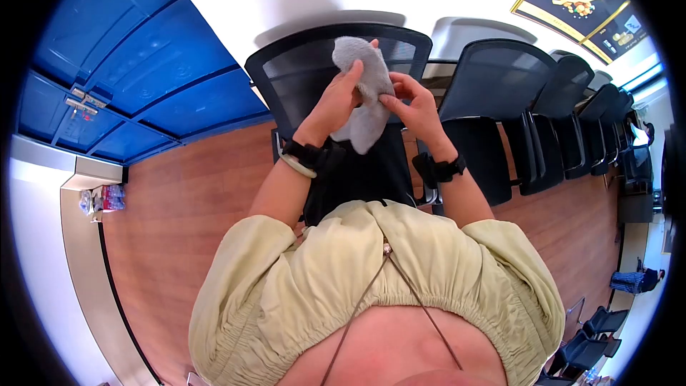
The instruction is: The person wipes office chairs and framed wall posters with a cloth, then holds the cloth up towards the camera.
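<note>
A soft grey cloth [368, 78] is held up in front of my chest. It is bunched, with a rounded top and loose ends hanging down; whether it is a sock or a plain rag I cannot tell. My left hand [337, 100] grips its left side, thumb pressed on the front and a fingertip showing behind the upper edge. From the right, my right hand [416, 106] pinches the cloth near its middle between thumb and fingers. Directly behind and below stands a black mesh-backed chair [300, 75], its dark seat partly hidden by my arms.
More black chairs [493, 78] line the white wall to the right. A blue door [164, 50] with a metal lock is at the left. Framed posters [575, 0] hang upper right. Packaged goods [111, 198] sit by the left wall, and a person [636, 281] is far right.
</note>
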Motion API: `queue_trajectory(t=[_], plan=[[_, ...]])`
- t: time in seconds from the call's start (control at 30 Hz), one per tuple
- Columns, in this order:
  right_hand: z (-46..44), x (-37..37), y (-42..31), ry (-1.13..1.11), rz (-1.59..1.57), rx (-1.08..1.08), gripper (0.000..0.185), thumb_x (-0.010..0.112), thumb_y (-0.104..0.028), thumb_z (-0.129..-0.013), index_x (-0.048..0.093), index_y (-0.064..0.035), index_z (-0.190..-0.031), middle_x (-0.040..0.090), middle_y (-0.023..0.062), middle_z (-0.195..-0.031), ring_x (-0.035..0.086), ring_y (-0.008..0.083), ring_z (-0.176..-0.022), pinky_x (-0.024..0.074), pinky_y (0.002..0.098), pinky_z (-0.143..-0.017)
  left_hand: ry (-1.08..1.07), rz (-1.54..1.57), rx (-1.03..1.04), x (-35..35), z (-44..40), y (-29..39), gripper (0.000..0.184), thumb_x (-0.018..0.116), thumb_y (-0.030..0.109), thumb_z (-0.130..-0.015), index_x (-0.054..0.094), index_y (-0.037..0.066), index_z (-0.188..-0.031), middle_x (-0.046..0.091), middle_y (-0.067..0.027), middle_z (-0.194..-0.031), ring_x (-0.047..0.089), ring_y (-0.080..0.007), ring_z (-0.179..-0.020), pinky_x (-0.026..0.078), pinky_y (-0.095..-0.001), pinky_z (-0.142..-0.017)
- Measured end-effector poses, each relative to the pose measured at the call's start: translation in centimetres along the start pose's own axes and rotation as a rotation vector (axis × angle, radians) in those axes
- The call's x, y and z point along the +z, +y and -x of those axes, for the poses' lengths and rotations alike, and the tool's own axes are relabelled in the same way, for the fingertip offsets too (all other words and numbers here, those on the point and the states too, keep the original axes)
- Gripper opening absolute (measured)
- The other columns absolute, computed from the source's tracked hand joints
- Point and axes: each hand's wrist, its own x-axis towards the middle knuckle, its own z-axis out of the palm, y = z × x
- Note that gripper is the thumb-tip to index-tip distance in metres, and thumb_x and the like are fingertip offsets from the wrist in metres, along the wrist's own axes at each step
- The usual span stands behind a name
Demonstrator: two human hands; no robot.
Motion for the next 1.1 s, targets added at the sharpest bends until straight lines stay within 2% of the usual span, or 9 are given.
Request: queue_trajectory(t=[0.2, 0.53, 0.67, 0.8, 0.9, 0.97, 1.03, 1.07, 1.1], plan=[[0.3, -2.4, -5.3, 0.012, -0.369, -0.004, 0.019, 0.069, 0.000, -0.083, 0.059, -0.0041, -0.099, 0.062, -0.0007, -0.094, 0.057, 0.0084, -0.089, 0.0474, 0.0254, -0.081, 0.040, -0.347, 0.321, -0.2, -1.8, 2.0, 0.039, 0.038, 0.029, -0.108, 0.051, 0.006, -0.137, 0.061, -0.0041, -0.122, 0.054, -0.0126, -0.115, 0.039, -0.0299, -0.104], [0.7, -5.6, -8.1, 0.153, -0.902, 0.014, 0.037, 0.065, -0.010, -0.089, 0.056, 0.0014, -0.123, 0.066, 0.0114, -0.113, 0.064, 0.0222, -0.104, 0.0498, 0.0368, -0.095, -0.173, -0.403, 0.042, 3.2, -2.2, 2.4, 0.029, 0.065, 0.016, -0.095, 0.062, 0.001, -0.120, 0.067, -0.0030, -0.107, 0.059, -0.0096, -0.095, 0.048, -0.0267, -0.086], [1.1, -7.7, -8.1, 0.197, -0.794, -0.020, 0.037, 0.069, -0.014, -0.087, 0.061, 0.0024, -0.119, 0.068, 0.0116, -0.112, 0.064, 0.0223, -0.102, 0.0483, 0.0373, -0.096, -0.041, -0.464, 0.176, 2.7, -2.4, 3.2, 0.018, 0.068, 0.016, -0.093, 0.071, 0.001, -0.103, 0.067, 0.0015, -0.088, 0.058, -0.0057, -0.080, 0.049, -0.0220, -0.074], [-0.8, -10.7, -6.9, 0.524, 0.176, -0.307, 0.050, 0.082, -0.020, -0.079, 0.060, -0.0057, -0.122, 0.062, 0.0128, -0.123, 0.063, 0.0193, -0.100, 0.0464, 0.0364, -0.095, -0.256, -0.950, 0.332, 4.3, -2.4, 9.5, 0.019, 0.069, 0.015, -0.091, 0.070, 0.000, -0.101, 0.066, -0.0023, -0.080, 0.056, -0.0085, -0.074, 0.048, -0.0242, -0.070], [-1.0, -6.5, -13.8, 0.204, 0.443, -0.439, 0.050, 0.081, -0.019, -0.077, 0.059, -0.0065, -0.120, 0.064, 0.0146, -0.119, 0.063, 0.0191, -0.101, 0.0489, 0.0362, -0.091, -0.416, -1.224, 0.443, 6.8, -3.8, 11.9, 0.020, 0.070, 0.015, -0.087, 0.071, 0.002, -0.101, 0.066, -0.0071, -0.078, 0.057, -0.0125, -0.071, 0.049, -0.0269, -0.068], [-0.8, -4.4, -13.5, 0.058, 0.349, -0.239, 0.041, 0.077, -0.016, -0.078, 0.062, -0.0038, -0.115, 0.070, 0.0118, -0.098, 0.066, 0.0200, -0.092, 0.0504, 0.0337, -0.086, -0.465, -1.258, 0.456, 8.9, -4.7, 13.5, 0.019, 0.070, 0.016, -0.087, 0.071, 0.003, -0.101, 0.067, -0.0072, -0.079, 0.059, -0.0130, -0.072, 0.049, -0.0267, -0.069], [-1.5, -5.4, -12.9, 0.066, 0.253, -0.133, 0.027, 0.075, -0.013, -0.081, 0.067, -0.0028, -0.105, 0.071, 0.0060, -0.089, 0.064, 0.0157, -0.082, 0.0512, 0.0313, -0.079, -0.381, -1.247, 0.674, 10.9, -4.7, 16.2, 0.023, 0.070, 0.019, -0.084, 0.072, 0.001, -0.099, 0.070, -0.0162, -0.084, 0.065, -0.0264, -0.068, 0.051, -0.0325, -0.067], [-1.1, -6.9, -13.7, 0.028, 0.244, -0.114, 0.023, 0.075, -0.012, -0.082, 0.069, -0.0027, -0.103, 0.070, 0.0035, -0.087, 0.062, 0.0129, -0.080, 0.0507, 0.0298, -0.076, -0.347, -1.399, 0.414, 13.4, -2.3, 20.3, 0.029, 0.066, 0.023, -0.091, 0.067, 0.003, -0.112, 0.071, -0.0083, -0.103, 0.065, -0.0147, -0.093, 0.050, -0.0267, -0.085], [-0.4, -9.0, -15.1, -0.009, 0.239, -0.092, 0.019, 0.074, -0.011, -0.083, 0.071, -0.0026, -0.100, 0.070, 0.0010, -0.085, 0.061, 0.0101, -0.077, 0.0502, 0.0282, -0.073, -0.265, -1.284, 0.666, 12.2, -4.4, 19.8, 0.028, 0.068, 0.019, -0.091, 0.069, 0.001, -0.111, 0.073, -0.0129, -0.100, 0.070, -0.0214, -0.085, 0.053, -0.0285, -0.074]])
